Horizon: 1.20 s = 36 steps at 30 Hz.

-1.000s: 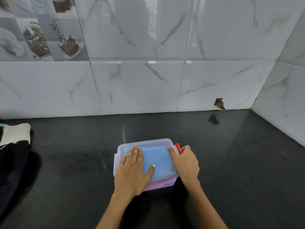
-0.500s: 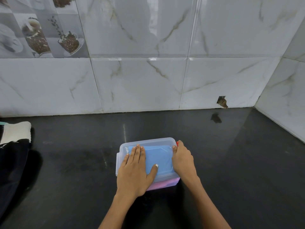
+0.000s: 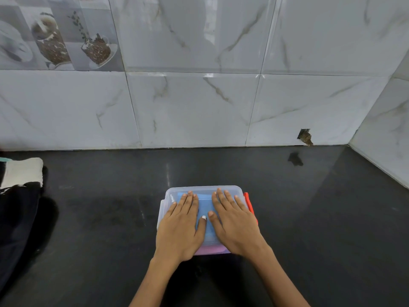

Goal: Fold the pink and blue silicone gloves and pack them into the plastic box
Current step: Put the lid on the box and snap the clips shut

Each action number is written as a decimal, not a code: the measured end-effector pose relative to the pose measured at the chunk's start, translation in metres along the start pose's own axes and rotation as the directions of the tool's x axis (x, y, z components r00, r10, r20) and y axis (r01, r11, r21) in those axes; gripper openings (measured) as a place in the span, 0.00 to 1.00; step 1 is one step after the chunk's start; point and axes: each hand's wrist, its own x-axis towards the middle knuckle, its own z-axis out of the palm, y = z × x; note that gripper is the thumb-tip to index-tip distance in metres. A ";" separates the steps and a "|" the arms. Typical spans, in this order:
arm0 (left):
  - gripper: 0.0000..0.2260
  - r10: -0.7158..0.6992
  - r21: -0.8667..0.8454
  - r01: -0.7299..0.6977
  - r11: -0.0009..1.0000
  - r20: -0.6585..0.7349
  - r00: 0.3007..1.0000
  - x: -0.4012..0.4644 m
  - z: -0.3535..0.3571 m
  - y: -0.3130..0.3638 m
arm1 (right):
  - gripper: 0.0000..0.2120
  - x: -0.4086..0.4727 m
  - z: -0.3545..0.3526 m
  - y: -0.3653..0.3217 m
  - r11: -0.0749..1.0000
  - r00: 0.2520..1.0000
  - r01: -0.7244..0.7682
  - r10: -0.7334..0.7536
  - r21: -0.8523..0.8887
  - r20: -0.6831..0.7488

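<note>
On the dark surface (image 3: 309, 218), nearest the camera, sits the plastic box (image 3: 200, 189), lid on. Left hand (image 3: 180, 229) lies flat on the left half of the clear lid; fingers straight, together, pointing away from the person; grip fully open, holding nothing. Right hand (image 3: 235, 224) lies flat on the right half of the lid, fingers straight and slightly spread; grip likewise open, holding nothing. The two thumbs lie close together over the middle of the lid.

Blue glove (image 3: 204, 202) visible through the lid between the hands, inside the box. Pink glove (image 3: 212, 249) shows through the box's near wall, below the blue one. How either is folded cannot be told.

Red latch (image 3: 249, 202) on the box's right side, just beside the right hand's little finger; whether it is clipped down cannot be told.

Left of the box, well apart, at the frame edge: black and white cloth (image 3: 20, 189) lying on the surface.

Beyond the box: marbled wall tiles (image 3: 192, 107). Beyond and right of the box, a chipped hole (image 3: 305, 137) at the tiles' base. Beyond and left, printed coffee-motif tiles (image 3: 55, 36).
</note>
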 end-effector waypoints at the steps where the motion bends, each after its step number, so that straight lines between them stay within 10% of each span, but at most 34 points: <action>1: 0.27 0.004 -0.006 -0.004 1.000 -0.002 1.000 0.001 0.000 -0.001 | 0.28 0.001 0.000 -0.001 1.000 1.000 -0.009 0.010 -0.007 0.023; 12: 0.26 -0.068 -0.050 0.061 0.997 -0.145 0.987 -0.001 0.000 0.007 | 0.28 -0.012 0.001 -0.013 0.996 0.994 -0.090 0.089 -0.014 -0.055; 18: 0.24 -0.570 -0.640 0.184 0.746 -0.470 0.674 -0.008 0.004 0.013 | 0.26 -0.018 -0.006 -0.023 0.994 0.974 -0.107 0.104 -0.004 -0.203; 22: 0.29 -0.843 -0.941 0.220 0.256 -0.105 0.528 -0.006 0.008 0.010 | 0.25 -0.018 -0.006 -0.022 0.994 0.973 -0.112 0.107 -0.013 -0.202; 28: 0.33 -0.755 -0.863 0.404 -0.305 0.477 0.449 -0.004 0.010 0.000 | 0.27 -0.015 -0.005 -0.019 0.996 0.977 -0.093 0.092 0.003 -0.190; 33: 0.29 -0.673 -0.814 0.418 -0.404 0.574 0.466 -0.008 0.008 -0.005 | 0.29 -0.009 0.000 -0.013 0.997 0.990 -0.071 0.073 0.024 -0.121; 36: 0.31 -0.807 -0.901 0.351 -0.257 0.399 0.436 -0.008 0.005 0.002 | 0.31 -0.009 -0.001 -0.013 0.997 0.988 -0.076 0.078 0.019 -0.135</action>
